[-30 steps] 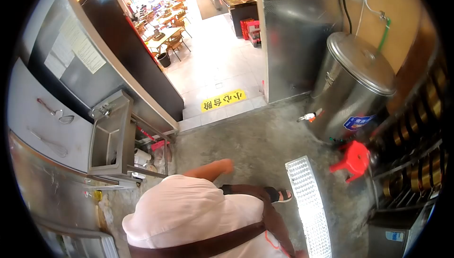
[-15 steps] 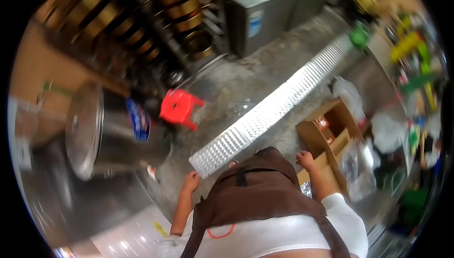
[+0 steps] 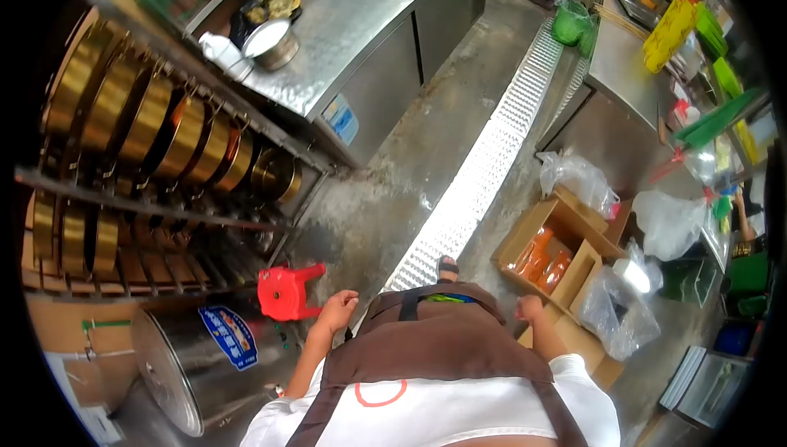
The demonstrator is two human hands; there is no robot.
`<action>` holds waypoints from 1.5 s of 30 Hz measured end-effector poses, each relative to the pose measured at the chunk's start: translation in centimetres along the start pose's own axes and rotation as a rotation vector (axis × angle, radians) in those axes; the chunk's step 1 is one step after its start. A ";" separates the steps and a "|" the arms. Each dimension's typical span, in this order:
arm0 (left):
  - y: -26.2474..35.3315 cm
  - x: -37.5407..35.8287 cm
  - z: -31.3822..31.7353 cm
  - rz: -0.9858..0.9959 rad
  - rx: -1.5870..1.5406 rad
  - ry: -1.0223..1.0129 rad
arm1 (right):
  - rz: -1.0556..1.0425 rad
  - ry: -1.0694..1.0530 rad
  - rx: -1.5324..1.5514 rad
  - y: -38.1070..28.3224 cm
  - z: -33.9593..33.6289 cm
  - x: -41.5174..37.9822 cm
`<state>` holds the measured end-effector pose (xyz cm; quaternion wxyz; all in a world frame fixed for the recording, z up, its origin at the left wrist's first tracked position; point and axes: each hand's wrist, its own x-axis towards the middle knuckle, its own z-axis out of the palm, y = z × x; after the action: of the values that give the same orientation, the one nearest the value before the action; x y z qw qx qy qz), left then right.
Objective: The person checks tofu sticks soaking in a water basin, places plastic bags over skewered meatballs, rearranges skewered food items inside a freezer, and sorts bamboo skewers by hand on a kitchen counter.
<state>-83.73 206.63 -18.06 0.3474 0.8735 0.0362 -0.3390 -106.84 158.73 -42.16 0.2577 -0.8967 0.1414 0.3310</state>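
Observation:
My left hand point(image 3: 338, 310) hangs in front of my left hip, nothing visible in it, its fingers loosely bent. It is nearest to a red plastic stool point(image 3: 283, 293) on its left, without touching it. My right hand point(image 3: 529, 308) is beside the brown apron point(image 3: 443, 324), fingers curled in, with nothing showing in it. Close to that hand stands an open cardboard box point(image 3: 521, 235) with orange packets point(image 3: 537, 258) inside. One sandalled foot point(image 3: 448, 264) shows past the apron, beside a perforated metal drain cover point(image 3: 459, 209).
Brass-coloured pots point(image 3: 168, 140) hang on a rack at left, above a large steel pot point(image 3: 168, 369). A steel counter point(image 3: 344, 33) stands ahead left, another counter point(image 3: 615, 62) at right. Plastic bags point(image 3: 619, 312) lie by the box. A green bag point(image 3: 571, 21) sits beside the drain's far end.
My view has turned and moved forward along the drain; the rack and counter show more fully. The stool is now lower and further left in view. Both hands stay empty-looking by my sides.

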 end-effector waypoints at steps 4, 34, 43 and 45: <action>8.2 7.5 -2.3 0.240 0.090 0.117 | -0.069 0.169 -0.159 -0.6 -13.3 6.6; 76.9 75.8 -25.8 0.754 0.109 0.617 | 0.025 0.141 -0.026 2.0 -53.9 43.5; 83.0 86.8 -25.0 0.362 0.480 0.299 | 0.338 0.387 1.186 5.3 -77.7 57.3; 83.4 87.5 -24.9 0.424 0.568 0.296 | 0.389 0.428 1.197 2.3 -82.0 58.4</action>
<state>22.50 144.26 -10.36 0.1448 0.9626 -0.1911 -0.1264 -21.83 106.42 -28.72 0.6130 -0.6031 0.5080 0.0505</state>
